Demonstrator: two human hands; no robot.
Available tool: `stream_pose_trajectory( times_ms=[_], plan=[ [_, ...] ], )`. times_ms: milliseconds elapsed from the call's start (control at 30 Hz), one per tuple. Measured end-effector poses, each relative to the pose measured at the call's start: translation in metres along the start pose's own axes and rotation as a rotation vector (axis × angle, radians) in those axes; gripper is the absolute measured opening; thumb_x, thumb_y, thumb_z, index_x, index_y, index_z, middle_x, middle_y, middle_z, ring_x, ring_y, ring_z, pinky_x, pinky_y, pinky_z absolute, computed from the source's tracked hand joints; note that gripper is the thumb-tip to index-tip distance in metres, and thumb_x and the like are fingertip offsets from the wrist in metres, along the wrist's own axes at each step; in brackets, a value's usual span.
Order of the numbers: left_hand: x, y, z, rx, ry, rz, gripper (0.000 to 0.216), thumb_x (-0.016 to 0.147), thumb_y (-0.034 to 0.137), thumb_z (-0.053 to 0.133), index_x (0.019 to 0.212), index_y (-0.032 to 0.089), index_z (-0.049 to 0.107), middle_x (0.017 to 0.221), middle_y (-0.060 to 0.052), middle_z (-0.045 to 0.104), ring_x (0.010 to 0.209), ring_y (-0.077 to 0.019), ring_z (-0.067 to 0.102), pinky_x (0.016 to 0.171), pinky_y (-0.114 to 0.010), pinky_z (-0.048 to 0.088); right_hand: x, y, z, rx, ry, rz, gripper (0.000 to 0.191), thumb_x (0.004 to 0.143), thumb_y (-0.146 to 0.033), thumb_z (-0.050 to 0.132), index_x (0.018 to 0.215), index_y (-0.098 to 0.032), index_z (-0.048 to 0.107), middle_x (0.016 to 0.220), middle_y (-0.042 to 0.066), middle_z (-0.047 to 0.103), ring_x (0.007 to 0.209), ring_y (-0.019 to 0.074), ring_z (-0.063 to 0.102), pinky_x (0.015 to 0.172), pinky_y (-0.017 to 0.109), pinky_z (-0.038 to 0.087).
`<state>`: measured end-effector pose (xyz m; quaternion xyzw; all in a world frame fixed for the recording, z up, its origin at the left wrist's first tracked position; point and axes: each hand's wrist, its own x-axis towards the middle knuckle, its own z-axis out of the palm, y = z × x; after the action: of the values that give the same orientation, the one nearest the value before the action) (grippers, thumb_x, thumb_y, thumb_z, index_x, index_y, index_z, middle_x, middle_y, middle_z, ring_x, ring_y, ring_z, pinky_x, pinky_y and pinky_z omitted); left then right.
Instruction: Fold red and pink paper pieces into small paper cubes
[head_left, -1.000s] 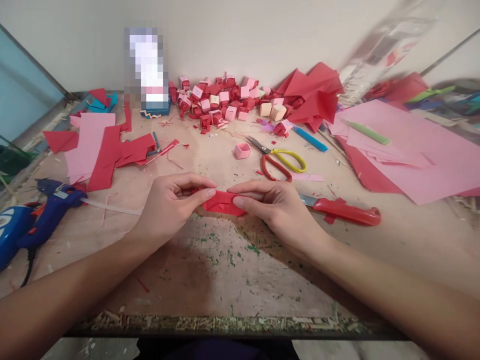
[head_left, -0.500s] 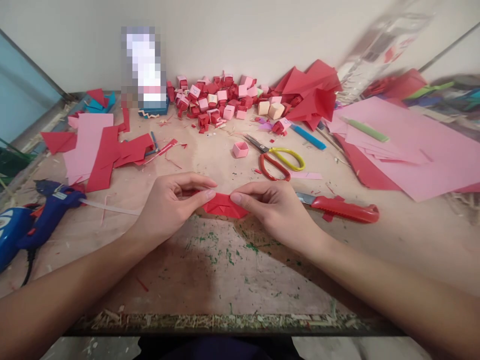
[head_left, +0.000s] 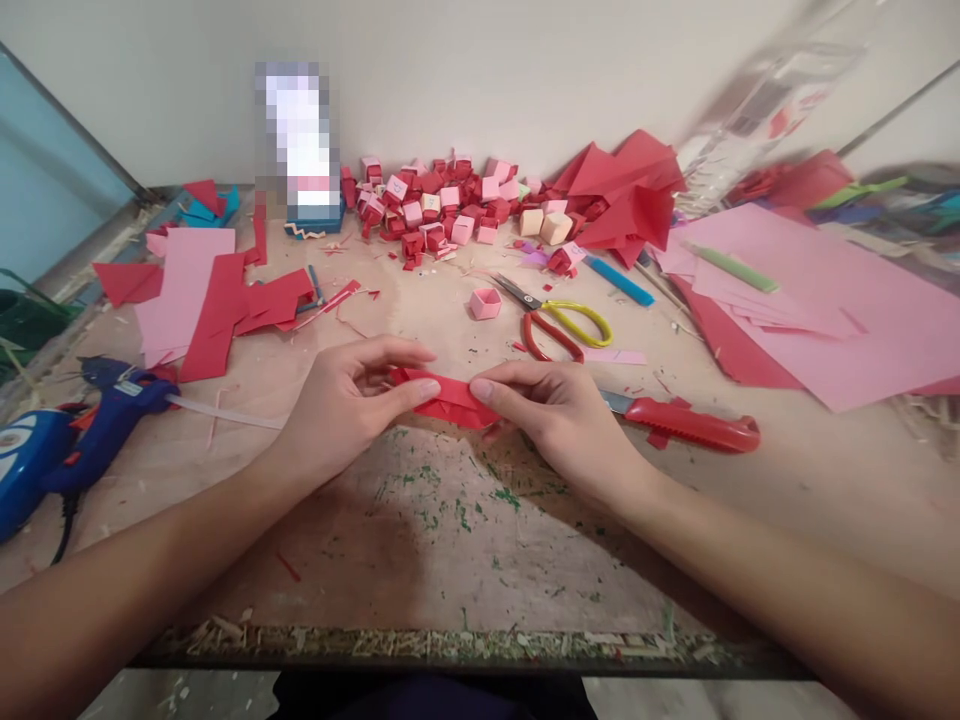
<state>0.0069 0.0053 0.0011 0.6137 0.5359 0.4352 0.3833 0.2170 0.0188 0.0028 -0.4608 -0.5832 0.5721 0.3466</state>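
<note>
Between my hands is a folded piece of red paper [head_left: 459, 402], held a little above the wooden table [head_left: 420, 560]. My left hand [head_left: 367, 392] pinches its left end, thumb in front. At the right end, my right hand [head_left: 536, 400] grips it between thumb and fingers. Just beyond the hands sits a small pink paper box [head_left: 485, 303] with an open top. Scissors [head_left: 559, 318] with one red and one yellow handle lie beside it. A red-handled utility knife [head_left: 690, 424] rests to the right of my right hand.
A blue glue gun [head_left: 112, 415] with a glue stick lies at left. Red and pink paper pieces [head_left: 199, 270] are behind it. Several small paper boxes [head_left: 442, 205] are heaped against the wall near a blurred phone [head_left: 300, 140]. Large pink sheets [head_left: 825, 300] spread at right.
The red paper has tilted between my fingers, its left end now higher and its right end lower. Both hands keep hold of it. The view has shifted slightly.
</note>
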Motion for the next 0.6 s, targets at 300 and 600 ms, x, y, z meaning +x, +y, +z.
stream_pose_trajectory(
  times_ms=[300,600],
  plan=[
    [-0.01,-0.001,0.004,0.225,0.058,0.192,0.007,0.089,0.025,0.074,0.092,0.024,0.081,0.094,-0.001,0.082,0.084,-0.0177,0.075,0.076,-0.026,0.061,-0.001,0.001,0.0,0.138,-0.003,-0.021,0.025,0.08,-0.042,0.086,0.087,-0.02,0.078,0.082,0.002,0.072,0.069,0.0148,0.063,0.062,0.026,0.056],
    [-0.017,0.001,0.007,0.19,0.143,0.125,0.006,0.09,0.028,0.071,0.089,0.023,0.075,0.087,0.0,0.082,0.078,-0.0186,0.077,0.07,-0.026,0.063,-0.003,-0.002,0.003,0.058,-0.131,-0.084,0.014,0.084,-0.031,0.082,0.092,-0.02,0.078,0.091,0.003,0.076,0.076,0.0171,0.068,0.065,0.028,0.054]
  ],
)
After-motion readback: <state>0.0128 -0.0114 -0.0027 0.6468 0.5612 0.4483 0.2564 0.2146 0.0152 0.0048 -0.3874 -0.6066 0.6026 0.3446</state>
